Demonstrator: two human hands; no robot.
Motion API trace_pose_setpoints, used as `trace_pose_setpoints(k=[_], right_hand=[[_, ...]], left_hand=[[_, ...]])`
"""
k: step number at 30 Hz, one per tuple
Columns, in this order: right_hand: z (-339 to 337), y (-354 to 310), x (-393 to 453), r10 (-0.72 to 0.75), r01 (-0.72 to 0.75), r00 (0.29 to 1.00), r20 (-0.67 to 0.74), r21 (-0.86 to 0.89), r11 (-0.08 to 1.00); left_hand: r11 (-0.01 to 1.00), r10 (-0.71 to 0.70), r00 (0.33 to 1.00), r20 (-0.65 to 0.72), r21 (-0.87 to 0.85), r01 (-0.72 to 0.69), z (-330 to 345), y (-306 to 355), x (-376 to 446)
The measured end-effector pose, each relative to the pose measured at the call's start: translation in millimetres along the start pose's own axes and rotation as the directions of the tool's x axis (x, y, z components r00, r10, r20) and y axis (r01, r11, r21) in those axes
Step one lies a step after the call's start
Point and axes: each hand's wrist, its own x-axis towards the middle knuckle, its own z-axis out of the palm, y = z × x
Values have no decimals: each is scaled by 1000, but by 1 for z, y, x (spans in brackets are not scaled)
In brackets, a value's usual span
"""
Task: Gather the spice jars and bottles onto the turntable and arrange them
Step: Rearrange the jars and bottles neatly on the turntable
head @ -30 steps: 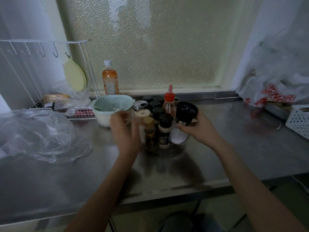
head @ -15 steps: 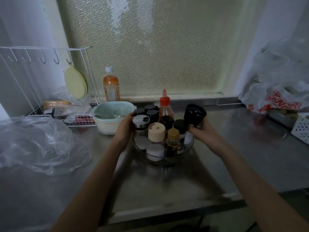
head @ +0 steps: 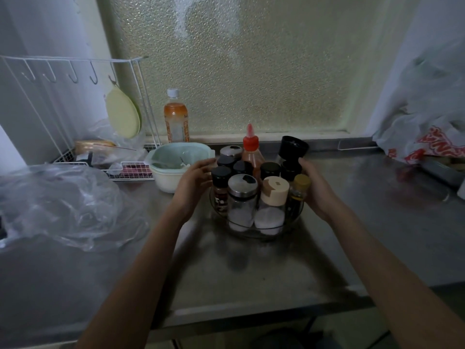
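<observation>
A clear round turntable [head: 256, 234] on the steel counter carries several jars. A silver-lidded glass jar [head: 242, 197] and a beige-lidded jar [head: 273, 197] stand at the front. A black-capped, red-labelled jar [head: 221, 187] is on the left and a yellow-capped bottle [head: 300, 190] on the right. A red-capped sauce bottle [head: 251, 152] stands at the back. My left hand [head: 193, 182] touches the turntable's left side with loosely curved fingers. My right hand [head: 314, 187] is at the right side, its fingers curled round the lower part of a tilted black grinder [head: 293, 147].
A pale green bowl [head: 176, 159] sits just left of the turntable, with an orange drink bottle [head: 175, 119] behind it. A white wire rack [head: 75, 79] and crumpled clear plastic [head: 57, 205] fill the left. A printed plastic bag [head: 427, 137] lies at the right. The counter edge [head: 251, 313] runs close in front.
My left hand went to the turntable's left side. The turntable turned, bringing the silver-lidded and beige-lidded jars round to the front. My right hand stayed on the black grinder.
</observation>
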Motion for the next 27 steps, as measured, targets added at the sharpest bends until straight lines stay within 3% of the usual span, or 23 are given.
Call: trace_pose_setpoints(k=[3,6,9,11,13,16,19,22,24,27], right_hand=[[0,-3,3,12,-12,1000,20,7,1000],[2,-9,4,37,-38,999,26,23,999],[7,-21,4,41,-40,997,-67,8,999],[5,-26,5,-75,58,974,-212,-84,995],[4,-34,-6,-280,216,907,-315,-223,950],[23,-54,-43,-588,487,791,-171,-407,773],[51,-62,-71,-693,624,710,128,-570,535],[75,-53,-80,-570,543,753,329,-800,255],[84,-43,-81,-435,471,814,386,-876,105],[88,-33,-79,-358,429,834,420,-901,-59]], left_hand=[[991,14,997,-76,132,-4,9,3,11],[985,0,999,49,174,-9,15,4,20],[988,-133,987,94,96,124,11,1,25],[981,-192,974,118,65,185,5,-5,29],[981,-194,970,144,57,188,3,-8,31],[984,-175,970,167,37,171,5,-5,28],[988,-153,966,208,6,155,3,-10,27],[995,-94,979,183,46,87,2,-9,19],[995,-3,991,133,95,-10,4,-6,11],[975,143,990,4,171,-141,12,-2,-6]])
